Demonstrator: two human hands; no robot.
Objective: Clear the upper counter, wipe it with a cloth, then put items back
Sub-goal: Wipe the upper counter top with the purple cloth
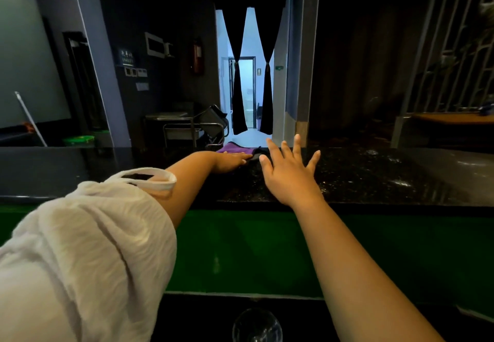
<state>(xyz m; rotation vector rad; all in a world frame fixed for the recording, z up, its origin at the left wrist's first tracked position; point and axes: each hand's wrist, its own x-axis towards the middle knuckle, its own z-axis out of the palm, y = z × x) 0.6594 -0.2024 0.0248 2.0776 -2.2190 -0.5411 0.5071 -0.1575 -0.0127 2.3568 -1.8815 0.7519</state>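
The upper counter [374, 176] is a dark speckled stone slab running across the view. A purple cloth [235, 148] lies at its far edge, near the middle. My left hand [231, 161] lies flat on the counter with straight fingers, its fingertips touching the near edge of the cloth. My right hand [290, 169] is spread wide with straight fingers just right of the cloth, above or on the stone; it holds nothing.
Below the counter runs a green panel [254, 248]. A clear glass [257, 327] stands on the lower level at the bottom edge. Beyond the counter are a metal trolley [181, 125] and a curtained doorway [251, 74]. A wooden table [451, 118] is far right.
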